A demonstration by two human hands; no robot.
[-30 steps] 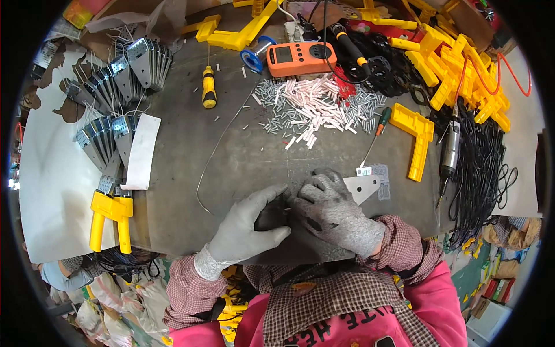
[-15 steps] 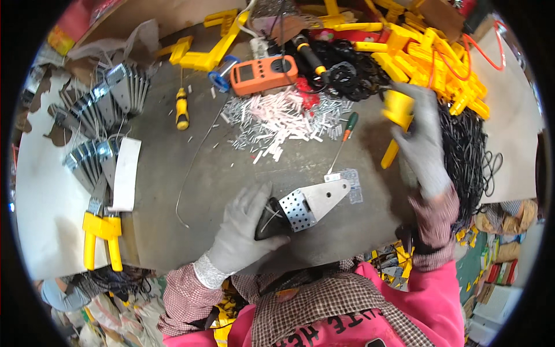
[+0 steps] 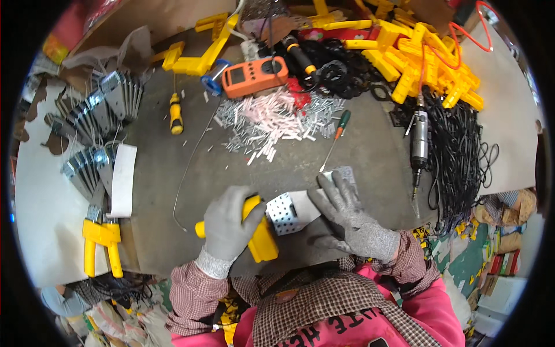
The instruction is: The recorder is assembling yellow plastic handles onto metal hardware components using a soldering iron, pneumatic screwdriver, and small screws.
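Note:
My left hand [image 3: 228, 222], in a grey glove, is closed over a yellow plastic angle piece [image 3: 261, 240] at the near edge of the grey work table [image 3: 167, 191]. A perforated metal bracket [image 3: 289, 213] lies against the right end of that yellow piece. Also gloved, my right hand [image 3: 347, 220] rests with spread fingers on the right part of the bracket. A second small metal plate [image 3: 346, 173] peeks out beyond its fingertips.
A heap of small white and silver pins [image 3: 272, 121], an orange meter [image 3: 254, 77], two screwdrivers [image 3: 176, 114] [image 3: 335, 139], yellow plastic parts [image 3: 416, 63], black cables [image 3: 462, 156], a power driver [image 3: 418, 141], stacked metal brackets [image 3: 98, 124] and a thin bent wire [image 3: 188, 173] cover the table.
My right hand has come back from the yellow parts at the right and settled on the bracket. A yellow piece now sits under my left hand beside the bracket.

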